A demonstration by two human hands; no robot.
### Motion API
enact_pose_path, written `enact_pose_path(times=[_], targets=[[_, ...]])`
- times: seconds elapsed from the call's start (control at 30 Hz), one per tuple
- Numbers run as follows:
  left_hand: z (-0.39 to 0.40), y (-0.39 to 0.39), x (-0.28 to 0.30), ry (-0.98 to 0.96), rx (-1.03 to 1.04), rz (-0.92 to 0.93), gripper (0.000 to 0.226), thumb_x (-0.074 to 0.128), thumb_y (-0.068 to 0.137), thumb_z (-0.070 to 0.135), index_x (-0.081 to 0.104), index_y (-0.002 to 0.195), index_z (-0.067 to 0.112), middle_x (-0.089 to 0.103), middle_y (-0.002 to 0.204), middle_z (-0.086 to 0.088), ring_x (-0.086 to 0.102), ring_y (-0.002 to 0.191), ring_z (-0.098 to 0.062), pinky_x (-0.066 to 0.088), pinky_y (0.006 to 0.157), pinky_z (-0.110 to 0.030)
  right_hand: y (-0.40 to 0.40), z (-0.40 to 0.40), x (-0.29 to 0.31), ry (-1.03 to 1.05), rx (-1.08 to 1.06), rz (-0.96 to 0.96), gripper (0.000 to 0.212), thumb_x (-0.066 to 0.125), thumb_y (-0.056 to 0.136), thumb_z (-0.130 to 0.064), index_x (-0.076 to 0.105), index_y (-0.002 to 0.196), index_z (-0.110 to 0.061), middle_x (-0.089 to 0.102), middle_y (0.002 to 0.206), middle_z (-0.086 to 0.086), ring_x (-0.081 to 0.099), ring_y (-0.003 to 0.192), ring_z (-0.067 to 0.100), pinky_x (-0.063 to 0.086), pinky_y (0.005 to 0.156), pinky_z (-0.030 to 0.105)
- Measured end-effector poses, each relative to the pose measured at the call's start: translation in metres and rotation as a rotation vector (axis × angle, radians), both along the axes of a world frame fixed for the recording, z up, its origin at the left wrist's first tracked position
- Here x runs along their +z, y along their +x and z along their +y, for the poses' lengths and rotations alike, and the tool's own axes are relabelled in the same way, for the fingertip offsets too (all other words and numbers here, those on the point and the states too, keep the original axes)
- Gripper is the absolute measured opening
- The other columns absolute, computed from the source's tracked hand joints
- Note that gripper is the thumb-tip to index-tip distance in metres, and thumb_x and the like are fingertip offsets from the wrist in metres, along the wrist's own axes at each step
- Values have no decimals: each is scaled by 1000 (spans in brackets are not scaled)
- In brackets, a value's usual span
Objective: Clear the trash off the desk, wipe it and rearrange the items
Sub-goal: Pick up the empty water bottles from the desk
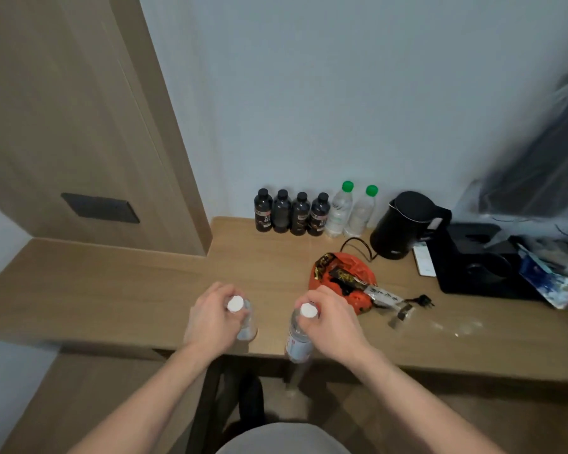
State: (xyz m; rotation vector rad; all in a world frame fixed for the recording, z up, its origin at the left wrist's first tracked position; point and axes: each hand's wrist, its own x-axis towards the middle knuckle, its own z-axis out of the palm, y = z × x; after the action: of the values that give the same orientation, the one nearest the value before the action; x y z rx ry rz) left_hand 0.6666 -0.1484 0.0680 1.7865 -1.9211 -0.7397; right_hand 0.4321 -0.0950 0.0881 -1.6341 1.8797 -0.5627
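Note:
My left hand (pixel 210 317) grips the neck of a clear white-capped bottle (pixel 246 326) near the front edge of the wooden desk (pixel 112 290). My right hand (pixel 333 317) grips the neck of a second clear white-capped bottle (pixel 298 339), which hangs over the desk's front edge. An orange plastic bag with dark snack wrappers (pixel 345 276) lies just right of my right hand. A clear crumpled wrapper (pixel 404 314) lies beside it.
Several black bottles (pixel 291 213) and two green-capped clear bottles (pixel 350 211) stand along the wall. A black kettle (pixel 404 224) with its cord, a white remote (pixel 424 258), a black tray (pixel 479 260) and packets (pixel 551 276) fill the right side.

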Motion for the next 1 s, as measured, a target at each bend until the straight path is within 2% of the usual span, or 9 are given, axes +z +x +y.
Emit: enact_pose_path(times=[0.1, 0.2, 0.4, 0.53, 0.63, 0.73, 0.93, 1.0], targets=[[56, -26, 7, 22, 20, 44, 24, 84, 78, 24, 63, 83, 34, 61, 94, 15, 63, 78, -11, 49, 74, -35, -28, 59, 11, 17, -1, -19, 22, 69, 86, -20, 69, 93, -40, 58, 98, -15, 58, 90, 7, 47, 72, 26], [112, -44, 9, 64, 31, 110, 24, 86, 76, 22, 65, 85, 31, 62, 94, 13, 64, 80, -13, 53, 77, -38, -50, 114, 17, 25, -28, -53, 24, 73, 86, -17, 68, 89, -40, 60, 98, -18, 59, 95, 4, 54, 79, 28], [204, -68, 29, 95, -45, 165, 27, 85, 80, 18, 68, 87, 37, 61, 98, 17, 60, 87, -4, 46, 73, -24, -68, 205, 24, 24, -115, -52, 21, 78, 88, -23, 69, 95, -40, 60, 103, -21, 62, 99, 6, 62, 83, 32], [228, -82, 40, 106, -170, 99, 26, 84, 83, 23, 66, 91, 40, 59, 103, 19, 59, 93, -6, 50, 77, -25, -76, 240, 30, -2, -186, -77, 23, 78, 88, -23, 67, 96, -42, 60, 103, -23, 61, 100, 3, 61, 83, 29], [245, -85, 44, 115, -298, 60, 26, 83, 86, 24, 65, 96, 41, 58, 107, 22, 60, 96, -7, 53, 77, -20, -76, 264, 34, -7, -213, -84, 24, 78, 88, -24, 66, 96, -43, 61, 104, -23, 62, 101, 2, 61, 83, 26], [251, -85, 44, 117, -393, 53, 27, 83, 86, 25, 65, 94, 43, 57, 107, 25, 60, 97, -4, 57, 77, -22, -74, 286, 38, -18, -254, -91, 25, 78, 88, -22, 66, 93, -42, 61, 100, -22, 63, 99, 1, 62, 80, 26], [271, -104, 38, 117, -490, 34, 25, 83, 85, 24, 67, 96, 40, 58, 108, 24, 60, 98, -5, 55, 82, -24, -78, 328, 32, -9, -326, -74, 24, 79, 86, -22, 67, 89, -42, 62, 98, -24, 60, 98, -3, 52, 72, 19], [283, -110, 36, 138, -513, 21, 26, 83, 85, 23, 68, 99, 40, 57, 110, 24, 61, 100, -6, 57, 84, -24, -80, 345, 31, -5, -371, -98, 23, 79, 87, -23, 67, 89, -42, 62, 98, -22, 61, 96, -1, 54, 73, 21]])
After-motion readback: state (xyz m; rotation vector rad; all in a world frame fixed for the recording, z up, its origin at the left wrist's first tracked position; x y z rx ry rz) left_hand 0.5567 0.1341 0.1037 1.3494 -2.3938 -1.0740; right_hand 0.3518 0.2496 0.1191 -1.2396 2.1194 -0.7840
